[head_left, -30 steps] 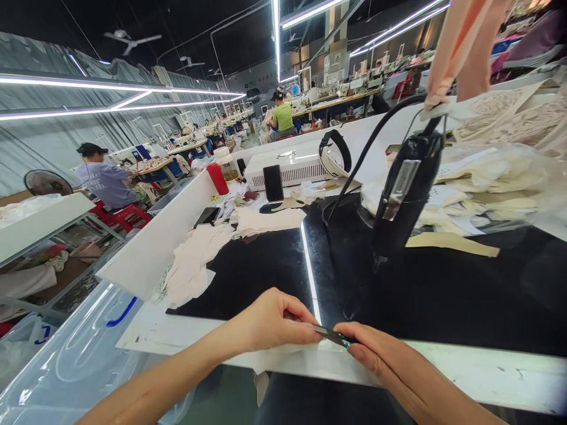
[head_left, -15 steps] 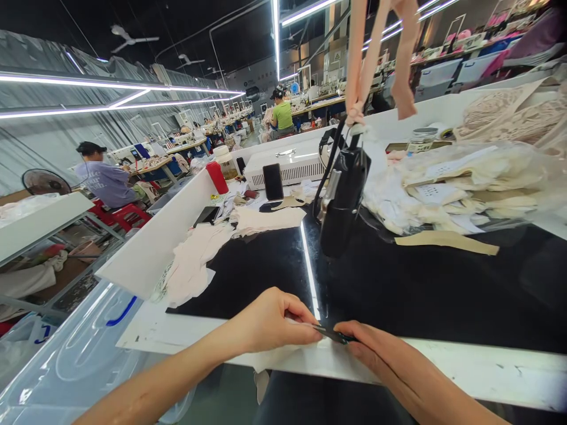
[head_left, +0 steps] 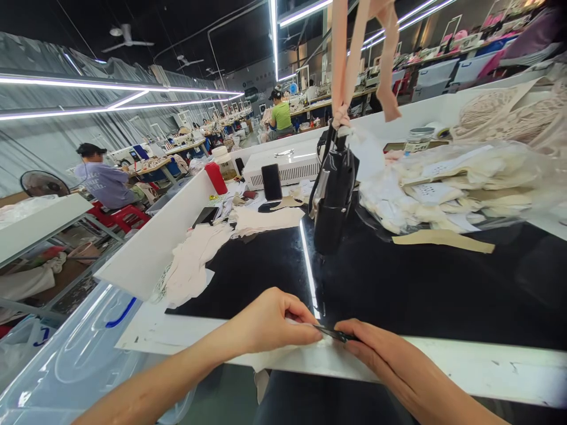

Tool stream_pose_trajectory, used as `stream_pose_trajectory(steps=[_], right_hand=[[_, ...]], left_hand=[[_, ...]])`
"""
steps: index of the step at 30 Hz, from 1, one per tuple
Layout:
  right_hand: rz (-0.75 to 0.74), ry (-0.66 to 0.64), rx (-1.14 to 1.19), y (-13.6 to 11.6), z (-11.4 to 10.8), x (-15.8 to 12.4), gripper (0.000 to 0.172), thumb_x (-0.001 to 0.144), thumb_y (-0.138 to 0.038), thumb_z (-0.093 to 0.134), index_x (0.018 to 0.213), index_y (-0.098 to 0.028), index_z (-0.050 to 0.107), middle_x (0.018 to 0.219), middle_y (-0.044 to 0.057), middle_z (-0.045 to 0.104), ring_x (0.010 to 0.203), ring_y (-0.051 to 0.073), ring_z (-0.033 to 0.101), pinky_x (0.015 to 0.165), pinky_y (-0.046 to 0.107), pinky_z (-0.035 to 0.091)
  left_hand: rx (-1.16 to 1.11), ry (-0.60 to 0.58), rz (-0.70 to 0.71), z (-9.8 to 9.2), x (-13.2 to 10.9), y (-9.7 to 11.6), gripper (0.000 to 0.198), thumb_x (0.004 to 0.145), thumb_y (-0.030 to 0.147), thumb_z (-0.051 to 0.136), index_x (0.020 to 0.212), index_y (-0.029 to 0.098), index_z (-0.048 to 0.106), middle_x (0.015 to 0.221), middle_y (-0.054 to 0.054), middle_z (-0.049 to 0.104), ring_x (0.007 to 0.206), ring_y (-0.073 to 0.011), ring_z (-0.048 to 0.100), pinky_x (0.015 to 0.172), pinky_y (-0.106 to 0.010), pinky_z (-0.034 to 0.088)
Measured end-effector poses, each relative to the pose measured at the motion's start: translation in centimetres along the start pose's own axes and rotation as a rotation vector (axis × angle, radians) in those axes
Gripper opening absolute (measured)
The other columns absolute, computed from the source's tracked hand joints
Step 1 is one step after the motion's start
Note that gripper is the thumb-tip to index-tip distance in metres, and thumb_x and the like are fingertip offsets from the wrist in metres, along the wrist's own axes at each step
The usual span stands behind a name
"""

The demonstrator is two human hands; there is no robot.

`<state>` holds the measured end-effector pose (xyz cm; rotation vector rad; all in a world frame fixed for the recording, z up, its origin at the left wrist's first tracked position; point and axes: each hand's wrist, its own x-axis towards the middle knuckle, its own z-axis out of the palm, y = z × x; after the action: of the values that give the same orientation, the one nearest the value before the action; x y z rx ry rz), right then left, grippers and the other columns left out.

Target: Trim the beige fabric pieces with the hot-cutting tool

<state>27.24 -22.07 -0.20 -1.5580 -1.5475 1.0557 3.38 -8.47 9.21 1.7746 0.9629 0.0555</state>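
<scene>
At the table's front edge my two hands meet. My right hand [head_left: 376, 351] is closed round dark thread snips [head_left: 339, 334], whose narrow blade points left to my other fingertips. My left hand [head_left: 279, 321] is closed in a pinch; a pale edge of fabric [head_left: 290, 321] shows between thumb and fingers, the rest hidden by the hand. Beyond them lies a black mat [head_left: 266, 265] on the white table. Above it a black hand-held device [head_left: 333, 200] hangs from knotted pink fabric strips [head_left: 340, 71].
Pale pink cut pieces [head_left: 195, 254] lie at the left. Plastic-wrapped cream pieces [head_left: 443, 189] are heaped at the right, by a tan strip [head_left: 443, 239]. A phone [head_left: 271, 182] leans on a white machine [head_left: 287, 165]. Clear bins [head_left: 66, 360] stand left; co-workers sit beyond.
The hanging device and its strips have swung to the left. Both hands and the snips stay almost in place.
</scene>
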Motion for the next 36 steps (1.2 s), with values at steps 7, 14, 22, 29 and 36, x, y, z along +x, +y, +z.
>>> stream_pose_trajectory(steps=[7, 14, 22, 29, 36], right_hand=[[0.011, 0.051, 0.026, -1.9, 0.2, -0.3, 0.057, 0.116, -0.075, 0.045, 0.117, -0.034, 0.086, 0.104, 0.003, 0.089, 0.095, 0.027, 0.082, 0.084, 0.033, 0.060], [-0.016, 0.050, 0.024, -1.8, 0.2, -0.4, 0.061, 0.116, -0.076, 0.043, 0.120, -0.033, 0.085, 0.111, 0.005, 0.089, 0.102, 0.029, 0.083, 0.086, 0.034, 0.061], [0.003, 0.004, 0.042, -2.3, 0.2, -0.4, 0.063, 0.116, -0.080, 0.042, 0.123, -0.033, 0.083, 0.114, 0.004, 0.088, 0.106, 0.027, 0.082, 0.084, 0.032, 0.060], [-0.011, -0.033, 0.024, -2.2, 0.1, -0.2, 0.060, 0.119, -0.075, 0.040, 0.113, -0.032, 0.082, 0.101, 0.002, 0.085, 0.093, 0.024, 0.078, 0.081, 0.032, 0.056], [0.032, 0.035, 0.045, -0.7, 0.5, -0.6, 0.064, 0.116, -0.079, 0.041, 0.122, -0.033, 0.085, 0.111, 0.005, 0.090, 0.102, 0.029, 0.084, 0.088, 0.034, 0.066]], left_hand=[[-0.008, 0.006, 0.004, 0.2, 0.1, 0.1, 0.031, 0.082, 0.043, 0.087, 0.095, 0.017, 0.096, 0.086, -0.001, 0.073, 0.077, -0.0148, 0.054, 0.065, -0.028, 0.035], [-0.005, 0.006, -0.014, 0.2, 0.1, 0.1, 0.030, 0.081, 0.042, 0.086, 0.094, 0.017, 0.096, 0.084, -0.001, 0.070, 0.077, -0.0152, 0.053, 0.065, -0.028, 0.034], [0.014, -0.004, -0.011, 0.4, 0.0, 0.5, 0.033, 0.081, 0.045, 0.086, 0.094, 0.016, 0.095, 0.082, 0.000, 0.066, 0.076, -0.0144, 0.050, 0.064, -0.029, 0.033], [0.020, -0.008, -0.008, 0.5, -0.2, 0.7, 0.029, 0.083, 0.043, 0.088, 0.094, 0.018, 0.096, 0.088, 0.000, 0.072, 0.074, -0.0125, 0.050, 0.064, -0.028, 0.033], [-0.003, -0.022, 0.016, 0.7, -0.1, 0.7, 0.030, 0.082, 0.046, 0.091, 0.092, 0.019, 0.095, 0.092, -0.001, 0.073, 0.076, -0.0137, 0.054, 0.067, -0.028, 0.037]])
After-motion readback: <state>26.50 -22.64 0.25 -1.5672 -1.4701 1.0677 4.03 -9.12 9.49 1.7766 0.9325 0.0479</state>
